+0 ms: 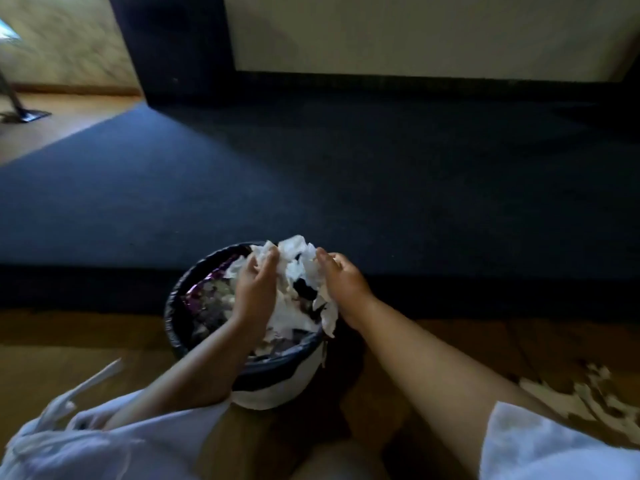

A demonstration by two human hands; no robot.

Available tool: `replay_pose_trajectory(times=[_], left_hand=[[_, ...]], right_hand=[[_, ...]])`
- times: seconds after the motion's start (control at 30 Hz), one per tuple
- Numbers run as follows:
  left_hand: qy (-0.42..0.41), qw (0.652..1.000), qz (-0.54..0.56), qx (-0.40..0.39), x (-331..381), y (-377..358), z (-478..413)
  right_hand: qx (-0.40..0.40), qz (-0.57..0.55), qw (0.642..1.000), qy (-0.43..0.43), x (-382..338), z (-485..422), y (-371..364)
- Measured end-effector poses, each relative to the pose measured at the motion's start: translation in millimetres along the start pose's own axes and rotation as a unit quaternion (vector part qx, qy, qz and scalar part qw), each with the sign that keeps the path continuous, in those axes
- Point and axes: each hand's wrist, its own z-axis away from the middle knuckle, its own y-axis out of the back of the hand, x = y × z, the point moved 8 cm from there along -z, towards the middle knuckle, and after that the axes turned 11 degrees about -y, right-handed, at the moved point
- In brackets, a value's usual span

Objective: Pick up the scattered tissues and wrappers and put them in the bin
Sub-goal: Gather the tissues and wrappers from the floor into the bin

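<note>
Drop-off step, looks like: left hand (254, 289) and right hand (341, 289) both clasp a crumpled white tissue wad (298, 271) right over the round black-lined bin (180, 313). Bin's nearly full w/ paper and a shiny purple wrapper (204, 292). Next, prob: let go, press down.

The wood floor (62, 344) carries a dark rug (311, 174) and, at the rug's near edge, the bin (273, 393).
</note>
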Motion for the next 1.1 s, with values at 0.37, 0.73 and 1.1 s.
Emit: replay_pose_trajectory(times=[0.37,0.73,1.1], left_hand=[[0.199,0.95,-0.23,-0.072,-65,54,-7],[0.011,0.953,-0.244,-0.177,-34,-85,32],[0.092,0.82,-0.259,-0.502,-139,-294,172]], right_hand=[[-0.082,0.003,0.98,-0.184,26,-5,-47],[0.012,0.022,0.988,-0.15,43,25,110],[0.107,0.154,0.942,-0.279,234,83,364]])
